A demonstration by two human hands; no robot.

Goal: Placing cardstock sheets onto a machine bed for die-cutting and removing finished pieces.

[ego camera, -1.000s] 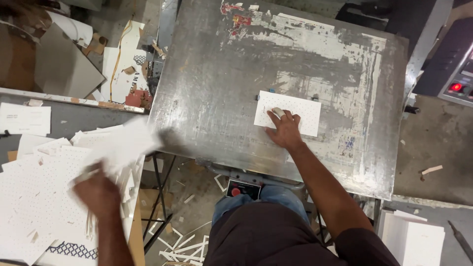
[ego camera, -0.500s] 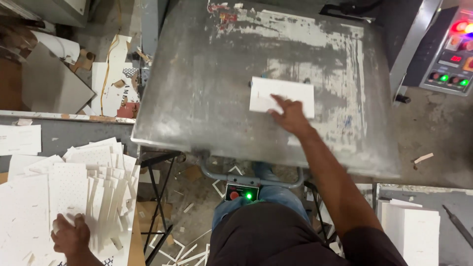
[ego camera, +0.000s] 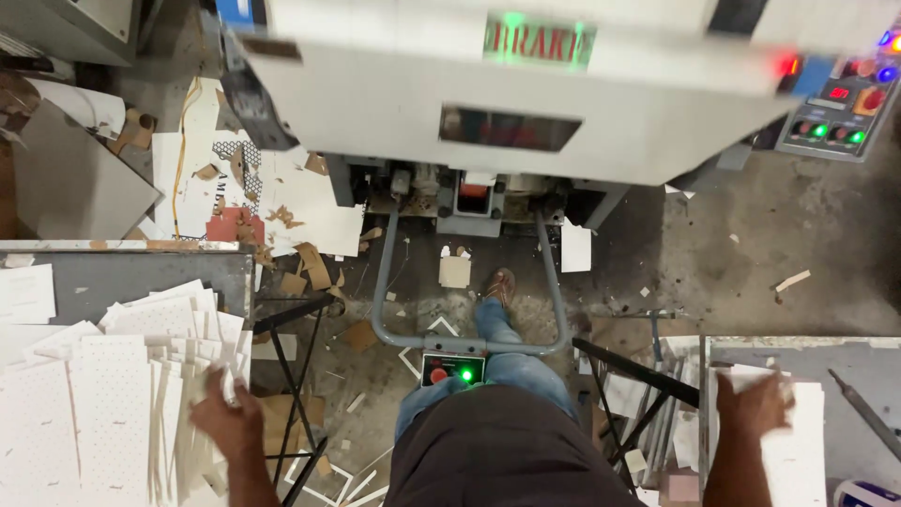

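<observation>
Left hand point(ego camera: 225, 421) flat, fingers spread, on the fanned stack of white die-cut sheets point(ego camera: 103, 394) at the left table's near right edge, likely fanned for easy peeling. Right hand point(ego camera: 751, 406) resting on one white stack point(ego camera: 793, 441) at the right table's near left edge; grip blurred, can't tell. Two hands, two piles, press point(ego camera: 526, 84) shut.

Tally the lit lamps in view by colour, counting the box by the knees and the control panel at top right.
Green: 3, one on the small box and two on the control panel.
Red: 1, on the machine beside the panel.
Blue: 1, at the panel's top right corner.
Total: 5.
</observation>
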